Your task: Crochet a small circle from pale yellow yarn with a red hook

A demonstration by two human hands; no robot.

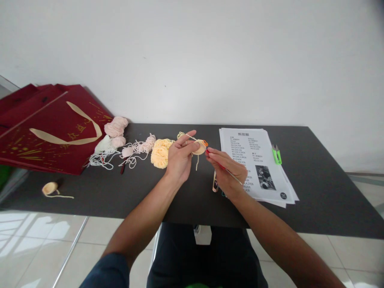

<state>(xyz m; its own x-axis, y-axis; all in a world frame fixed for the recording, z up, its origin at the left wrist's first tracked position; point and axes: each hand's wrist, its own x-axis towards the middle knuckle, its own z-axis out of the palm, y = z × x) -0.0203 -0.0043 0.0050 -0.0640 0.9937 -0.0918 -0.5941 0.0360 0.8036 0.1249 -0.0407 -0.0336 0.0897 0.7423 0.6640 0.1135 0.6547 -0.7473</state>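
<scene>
My left hand (181,157) pinches a small cream crochet piece (198,148), and a strand of yarn runs over its raised fingers. An orange stitch marker (205,143) sits at the upper edge of the piece. In my right hand (227,170) is a crochet hook (233,176) with a red grip; its metal shaft sticks out past the palm. The hook's tip meets the right side of the piece, too small to make out. A yellow yarn ball (161,153) lies just left of my left hand. A short yarn tail hangs below the piece.
Printed sheets (243,148) lie to the right, with green thread snips (277,155) on their edge. Left are pink yarn balls (115,127), tangled white yarn (103,159) and dark red paper bags (60,132). A finished-looking cream crochet cup (49,188) rests at the table's (99,196) left front.
</scene>
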